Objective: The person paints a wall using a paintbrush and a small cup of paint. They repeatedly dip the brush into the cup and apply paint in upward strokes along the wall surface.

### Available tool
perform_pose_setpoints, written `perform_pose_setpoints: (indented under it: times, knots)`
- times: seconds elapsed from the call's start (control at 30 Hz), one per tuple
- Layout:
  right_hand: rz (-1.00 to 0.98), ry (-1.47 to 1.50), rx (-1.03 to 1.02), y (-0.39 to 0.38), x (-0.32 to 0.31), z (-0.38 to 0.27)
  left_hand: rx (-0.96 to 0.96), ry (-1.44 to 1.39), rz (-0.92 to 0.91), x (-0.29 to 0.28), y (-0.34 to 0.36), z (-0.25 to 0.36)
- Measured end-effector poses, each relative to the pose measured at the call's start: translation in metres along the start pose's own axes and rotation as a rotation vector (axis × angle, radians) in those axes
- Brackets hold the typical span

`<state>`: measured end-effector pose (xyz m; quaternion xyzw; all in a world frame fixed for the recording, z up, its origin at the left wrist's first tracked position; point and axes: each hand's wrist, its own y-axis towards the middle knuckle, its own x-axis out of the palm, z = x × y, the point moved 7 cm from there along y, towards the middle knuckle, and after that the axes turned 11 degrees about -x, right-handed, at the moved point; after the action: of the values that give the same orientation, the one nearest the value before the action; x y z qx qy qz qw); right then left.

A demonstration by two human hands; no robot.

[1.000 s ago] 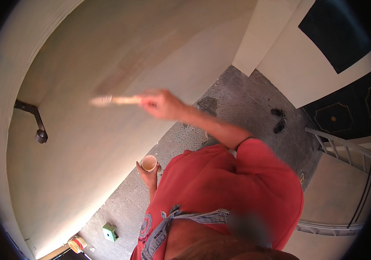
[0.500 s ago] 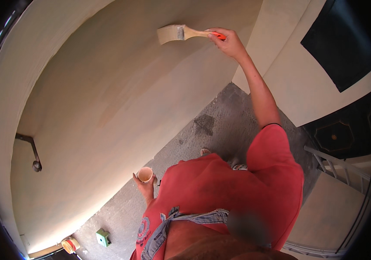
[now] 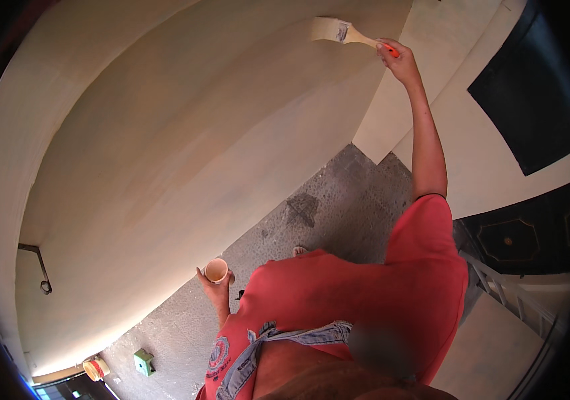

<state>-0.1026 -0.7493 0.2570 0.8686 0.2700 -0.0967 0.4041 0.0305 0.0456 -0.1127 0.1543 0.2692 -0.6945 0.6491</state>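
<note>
High on the right, my right hand is closed round the red-tipped handle of a wide, flat paintbrush. Its pale bristles point left and lie against or very near the beige wall; the exact contact cannot be told. Lower down, near my waist, my left hand is wrapped round a small cup. The cup is tilted so its opening shows, with pale peach-coloured content inside. A slightly different-toned band runs across the wall below the brush.
A dark bent metal bracket sticks out of the wall at left. On the grey floor stand a small green stool and a bucket. A ladder, a dark panel and a dark ornamented door are at right.
My right hand has carried the paintbrush rightward and slightly up along the wall, with the arm stretched further. My left hand still holds the cup in nearly the same place.
</note>
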Motion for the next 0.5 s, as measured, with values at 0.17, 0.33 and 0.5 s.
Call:
perform_pose_setpoints:
  times: [0.17, 0.33, 0.5]
  knots:
    - [0.072, -0.087, -0.010, 0.018, -0.043, 0.043, -0.028, 0.064, -0.032, 0.017, -0.002, 0.026]
    - [0.232, -0.269, -0.014, 0.012, -0.076, 0.060, -0.008, -0.040, -0.043, 0.027, -0.001, 0.031]
    - [0.473, -0.508, -0.116, -0.003, -0.088, 0.032, 0.004, -0.015, -0.070, 0.031, -0.001, 0.035]
